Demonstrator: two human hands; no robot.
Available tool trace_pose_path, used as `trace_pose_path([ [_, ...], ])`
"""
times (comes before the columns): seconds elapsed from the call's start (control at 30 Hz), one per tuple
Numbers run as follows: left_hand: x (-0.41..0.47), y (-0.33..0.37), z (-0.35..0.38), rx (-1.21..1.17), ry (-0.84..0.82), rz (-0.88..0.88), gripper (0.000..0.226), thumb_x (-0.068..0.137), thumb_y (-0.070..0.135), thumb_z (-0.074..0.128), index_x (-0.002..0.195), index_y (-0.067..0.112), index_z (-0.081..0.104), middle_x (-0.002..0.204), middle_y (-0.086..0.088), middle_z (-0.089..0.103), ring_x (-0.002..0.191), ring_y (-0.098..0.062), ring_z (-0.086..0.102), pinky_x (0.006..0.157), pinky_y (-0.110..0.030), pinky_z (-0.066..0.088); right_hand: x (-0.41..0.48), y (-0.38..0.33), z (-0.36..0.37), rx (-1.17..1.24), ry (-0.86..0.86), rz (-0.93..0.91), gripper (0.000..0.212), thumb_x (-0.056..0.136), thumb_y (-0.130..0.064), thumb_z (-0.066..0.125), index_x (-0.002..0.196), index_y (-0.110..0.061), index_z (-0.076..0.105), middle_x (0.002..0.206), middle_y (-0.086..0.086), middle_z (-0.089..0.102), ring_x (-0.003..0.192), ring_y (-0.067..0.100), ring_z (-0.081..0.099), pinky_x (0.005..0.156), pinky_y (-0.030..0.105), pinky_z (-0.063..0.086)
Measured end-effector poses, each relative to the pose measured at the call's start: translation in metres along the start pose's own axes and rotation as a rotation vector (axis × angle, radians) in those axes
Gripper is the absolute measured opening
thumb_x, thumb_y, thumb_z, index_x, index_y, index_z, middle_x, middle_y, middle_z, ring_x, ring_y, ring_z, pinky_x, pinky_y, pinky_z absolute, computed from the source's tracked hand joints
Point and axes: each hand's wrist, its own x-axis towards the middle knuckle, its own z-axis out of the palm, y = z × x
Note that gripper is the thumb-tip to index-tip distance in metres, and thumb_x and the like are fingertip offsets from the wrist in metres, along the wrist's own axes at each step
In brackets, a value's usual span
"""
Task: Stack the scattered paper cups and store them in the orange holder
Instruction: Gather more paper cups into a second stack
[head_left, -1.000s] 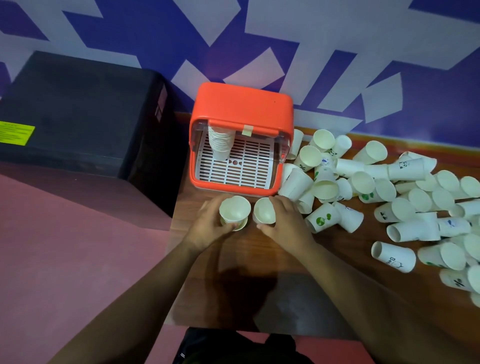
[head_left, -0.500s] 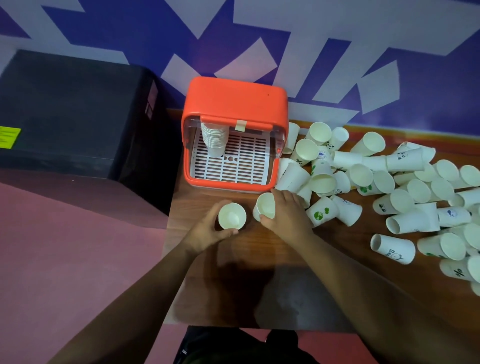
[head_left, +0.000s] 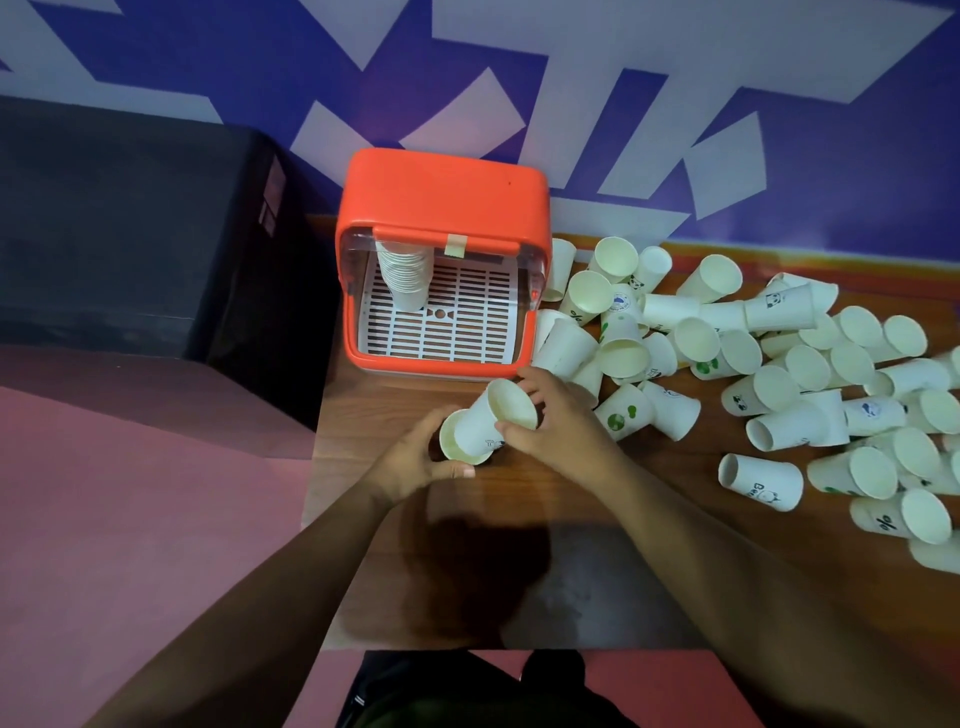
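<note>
Here, both bare hands meet over the wooden table (head_left: 519, 519) just in front of the orange holder (head_left: 444, 200). The left hand (head_left: 410, 462) curls its fingers and thumb around a lower paper cup (head_left: 448, 441), whose open rim faces the camera. The right hand (head_left: 558, 421) grips an upper paper cup (head_left: 498, 415) by its wall, fingers wrapped over the far side; this cup is tilted, mouth toward the upper right, and its base sits inside the mouth of the lower one. A small dark print shows on its side near the right fingers.

The holder stands at the back of the table against the wall, its front open and its white slotted tray (head_left: 447, 332) exposed. Inside, on the left part of the tray, an upright stack of nested cups (head_left: 405, 275) reaches up under the orange lid edge. A strip of pale tape (head_left: 455, 244) sits on the front lip of the lid.

To the right of the holder, the scattered cups (head_left: 753, 358) lie in a dense heap, most on their sides, several bearing green or black printed marks; the nearest touch the holder's right wall. A black box (head_left: 130, 234) stands to the left of the table.
</note>
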Motion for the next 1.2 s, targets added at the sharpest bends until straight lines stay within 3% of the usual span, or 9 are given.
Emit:
trace_pose_path([
  [0.1, 0.000, -0.003, 0.004, 0.026, -0.055, -0.001, 0.084, 0.073, 0.017, 0.092, 0.137, 0.048, 0.047, 0.139, 0.012, 0.060, 0.128, -0.002, 0.056, 0.101, -0.019, 0.047, -0.002, 0.009, 0.009, -0.150, -0.049, -0.055, 0.069, 0.076, -0.042, 0.077, 0.134, -0.033, 0.040, 0.128, -0.015, 0.049, 0.120, 0.008, 0.046, 0.091, 0.030, 0.044],
  [0.17, -0.002, -0.006, 0.007, 0.036, -0.053, 0.010, 0.081, 0.078, 0.007, 0.087, 0.133, 0.050, 0.047, 0.138, 0.016, 0.060, 0.122, 0.007, 0.056, 0.094, -0.010, 0.045, -0.004, 0.018, 0.019, -0.212, -0.102, -0.077, 0.074, 0.076, -0.041, 0.078, 0.138, -0.029, 0.039, 0.137, -0.008, 0.047, 0.129, 0.015, 0.044, 0.100, 0.034, 0.044],
  [0.3, -0.003, -0.010, 0.020, 0.041, -0.012, 0.034, 0.067, 0.083, 0.005, 0.083, 0.132, 0.041, 0.054, 0.135, 0.011, 0.062, 0.120, 0.003, 0.058, 0.101, -0.018, 0.047, -0.013, 0.036, 0.036, -0.185, -0.155, 0.048, 0.081, 0.080, -0.039, 0.076, 0.147, -0.026, 0.033, 0.150, -0.005, 0.042, 0.136, 0.017, 0.042, 0.108, 0.039, 0.043],
  [0.43, -0.001, -0.010, 0.035, 0.007, -0.029, 0.035, 0.062, 0.083, 0.020, 0.084, 0.135, 0.040, 0.057, 0.133, 0.010, 0.065, 0.125, -0.010, 0.059, 0.107, -0.033, 0.049, -0.021, 0.052, 0.033, 0.012, -0.107, 0.191, 0.078, 0.077, -0.042, 0.076, 0.145, -0.027, 0.041, 0.143, -0.006, 0.050, 0.128, 0.016, 0.050, 0.104, 0.043, 0.048],
  [0.67, 0.006, 0.018, 0.096, -0.038, -0.126, 0.002, 0.072, 0.085, 0.023, 0.083, 0.146, 0.038, 0.047, 0.132, 0.012, 0.063, 0.118, 0.000, 0.059, 0.096, -0.015, 0.048, -0.050, 0.087, 0.007, 0.331, 0.002, 0.357, 0.073, 0.079, -0.034, 0.079, 0.143, -0.024, 0.045, 0.134, -0.010, 0.055, 0.119, 0.011, 0.055, 0.101, 0.033, 0.048],
  [0.8, 0.014, 0.033, 0.131, -0.055, -0.090, 0.003, 0.074, 0.075, 0.036, 0.086, 0.142, 0.034, 0.055, 0.131, 0.005, 0.066, 0.122, -0.014, 0.061, 0.107, -0.036, 0.051, -0.055, 0.112, -0.023, 0.368, 0.087, 0.373, 0.063, 0.081, -0.041, 0.076, 0.136, -0.020, 0.053, 0.126, -0.008, 0.060, 0.115, 0.009, 0.057, 0.100, 0.032, 0.048],
  [0.97, 0.019, 0.039, 0.150, -0.078, 0.008, -0.044, 0.079, 0.069, 0.050, 0.087, 0.140, 0.036, 0.055, 0.136, 0.006, 0.062, 0.127, -0.013, 0.058, 0.110, -0.045, 0.049, -0.026, 0.140, -0.068, 0.044, 0.328, 0.288, 0.052, 0.091, -0.025, 0.066, 0.137, -0.004, 0.051, 0.136, 0.012, 0.048, 0.120, 0.023, 0.053, 0.099, 0.027, 0.042],
  [1.07, 0.018, 0.042, 0.157, -0.100, 0.077, -0.069, 0.083, 0.068, 0.051, 0.086, 0.141, 0.030, 0.055, 0.136, 0.003, 0.062, 0.126, -0.014, 0.059, 0.108, -0.042, 0.051, -0.004, 0.150, -0.077, -0.124, 0.256, 0.278, 0.050, 0.095, -0.028, 0.059, 0.138, -0.005, 0.048, 0.142, 0.011, 0.042, 0.124, 0.026, 0.049, 0.098, 0.036, 0.043],
  [1.2, 0.018, 0.038, 0.162, -0.077, 0.146, -0.104, 0.084, 0.067, 0.059, 0.087, 0.140, 0.031, 0.056, 0.135, 0.006, 0.064, 0.126, -0.015, 0.060, 0.106, -0.042, 0.053, 0.014, 0.169, -0.065, -0.328, 0.119, 0.230, 0.027, 0.095, -0.027, 0.055, 0.105, -0.003, 0.059, 0.119, 0.015, 0.056, 0.110, 0.030, 0.055, 0.083, 0.038, 0.046],
])
